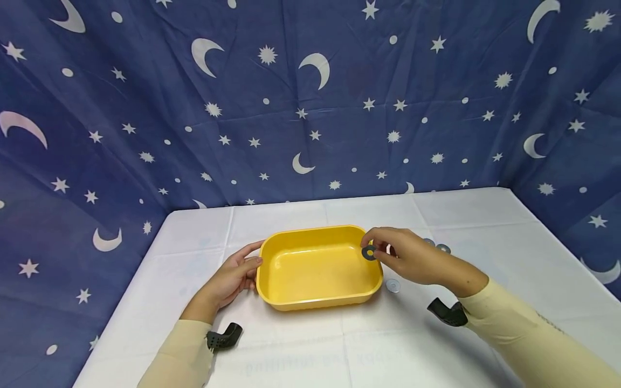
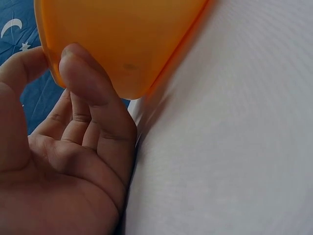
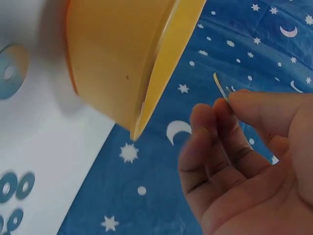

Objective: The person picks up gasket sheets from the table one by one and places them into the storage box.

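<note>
A yellow plastic tray (image 1: 320, 301) with rounded corners sits in the middle of the table, its inside bare. At its left end my left hand (image 1: 236, 276) grips the edge, thumb and fingers against the rim and outer wall; the left wrist view shows the tray wall (image 2: 127, 44) close to the fingers. Over the right end of the tray, my right hand (image 1: 405, 256) pinches a dark flat washer (image 1: 368, 257) between thumb and fingertips. In the right wrist view that washer (image 3: 221, 87) appears edge-on, above the height of the rim.
One silvery washer (image 1: 393, 285) lies on the table just right of the tray. Farther right, partly behind my right hand, lie more washers (image 1: 443, 248), several of them in the right wrist view (image 3: 25, 185). A white cloth (image 1: 291, 345) covers the table; a blue star-patterned curtain (image 1: 339, 134) hangs behind.
</note>
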Motion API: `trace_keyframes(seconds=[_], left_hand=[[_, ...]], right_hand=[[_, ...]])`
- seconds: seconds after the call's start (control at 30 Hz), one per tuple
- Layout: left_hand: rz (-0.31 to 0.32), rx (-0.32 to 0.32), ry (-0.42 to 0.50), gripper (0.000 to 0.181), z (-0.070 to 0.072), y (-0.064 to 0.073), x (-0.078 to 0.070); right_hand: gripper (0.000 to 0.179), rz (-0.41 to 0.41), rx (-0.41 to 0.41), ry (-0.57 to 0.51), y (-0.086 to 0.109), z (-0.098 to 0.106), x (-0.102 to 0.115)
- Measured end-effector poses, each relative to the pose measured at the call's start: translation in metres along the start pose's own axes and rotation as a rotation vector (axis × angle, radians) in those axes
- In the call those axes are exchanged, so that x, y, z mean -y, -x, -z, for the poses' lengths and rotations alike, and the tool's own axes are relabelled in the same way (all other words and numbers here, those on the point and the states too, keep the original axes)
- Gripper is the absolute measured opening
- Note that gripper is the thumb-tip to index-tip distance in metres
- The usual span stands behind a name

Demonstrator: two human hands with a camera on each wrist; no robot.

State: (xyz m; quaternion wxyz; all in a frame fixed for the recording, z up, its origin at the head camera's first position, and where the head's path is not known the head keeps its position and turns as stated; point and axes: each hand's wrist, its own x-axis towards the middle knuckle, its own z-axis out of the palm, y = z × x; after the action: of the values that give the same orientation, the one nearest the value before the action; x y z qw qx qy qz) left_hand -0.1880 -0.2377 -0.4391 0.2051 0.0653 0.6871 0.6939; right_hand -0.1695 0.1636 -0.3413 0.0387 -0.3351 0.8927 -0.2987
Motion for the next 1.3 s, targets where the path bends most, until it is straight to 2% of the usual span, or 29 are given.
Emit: trace_keyframes(seconds=[0.17,0.5,0.7,1.1,1.3], left_hand=[[0.010,-0.012,-0.006,0.059,0.002,0.000,0.001],[0.009,-0.018,0.002,0.059,0.005,0.001,0.002],[0.013,-0.027,0.002,0.058,0.003,0.001,0.001],[0.011,-0.023,-0.002,0.057,0.001,-0.003,0.002],[0.014,-0.027,-0.015,0.058,0.000,-0.003,0.000]], right_hand=[[0.025,-0.003,0.046,-0.055,-0.016,-0.009,0.004],[0.024,0.012,0.133,-0.029,-0.040,-0.027,0.011],[0.024,0.006,0.172,-0.039,-0.047,-0.036,0.010],[0.020,0.087,0.194,0.003,-0.052,-0.051,0.003],[0.015,0.078,0.222,0.007,-0.054,-0.060,0.002]])
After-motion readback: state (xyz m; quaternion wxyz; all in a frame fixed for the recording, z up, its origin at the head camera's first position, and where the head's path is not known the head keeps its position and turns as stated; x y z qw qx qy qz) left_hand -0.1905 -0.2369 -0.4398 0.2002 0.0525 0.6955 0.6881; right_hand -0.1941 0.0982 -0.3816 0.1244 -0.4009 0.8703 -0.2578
